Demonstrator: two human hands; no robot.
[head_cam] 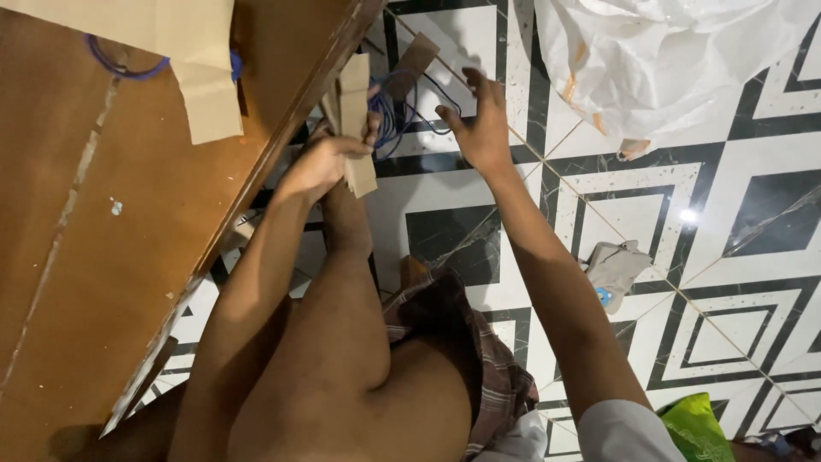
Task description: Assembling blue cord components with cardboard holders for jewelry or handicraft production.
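The left hand [321,162] is closing its grip around a folded piece of brown cardboard [355,120], holding it upright just beside the edge of the wooden desk [128,257] and above the black-and-white tiled floor [727,257]. The right hand [479,128] is hovering with its grip open and fingers spread, touching or nearly touching a loose coil of blue wire [398,115] that is hanging against the cardboard. A white plastic sack [667,60] is lying on the floor nearby.
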